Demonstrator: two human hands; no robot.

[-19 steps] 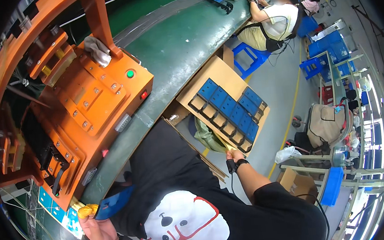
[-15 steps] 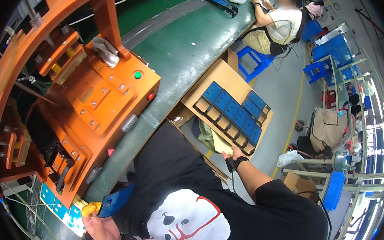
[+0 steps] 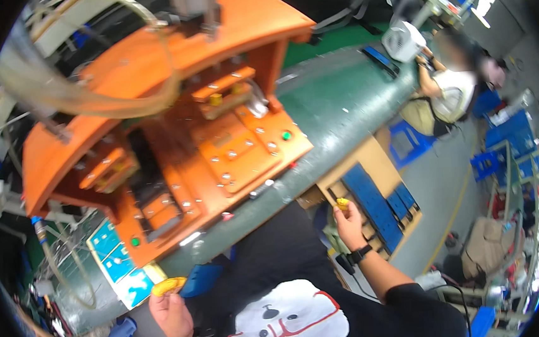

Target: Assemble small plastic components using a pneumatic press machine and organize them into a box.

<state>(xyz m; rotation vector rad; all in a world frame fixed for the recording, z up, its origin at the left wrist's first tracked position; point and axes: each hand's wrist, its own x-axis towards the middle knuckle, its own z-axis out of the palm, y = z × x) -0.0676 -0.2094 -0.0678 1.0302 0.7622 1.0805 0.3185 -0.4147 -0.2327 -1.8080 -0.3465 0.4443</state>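
My left hand (image 3: 172, 312), with yellow covers on its fingertips, pinches the edge of a flat blue panel (image 3: 203, 279) beside the orange machine's near corner. My right hand (image 3: 350, 225) also has yellow-covered fingertips, drawn together; whether they hold anything small is hidden. It hovers before a cardboard sheet (image 3: 402, 169) bearing several blue panels with dark frames (image 3: 372, 205). The orange press-like machine (image 3: 253, 163) stands on the green bench, with a black part (image 3: 146, 172) lying in its left station.
Green (image 3: 286, 135) and red buttons line the machine's front. Blue-and-white sheets (image 3: 113, 253) lie at its left end. Farther along the bench (image 3: 334, 100) are a white fan (image 3: 404, 40) and a seated person (image 3: 453, 94). A blue stool (image 3: 410, 143) stands past the cardboard.
The view has swung left, bringing the whole machine in. My right hand has risen from the cardboard's near edge to its left side. My left hand keeps the blue panel.
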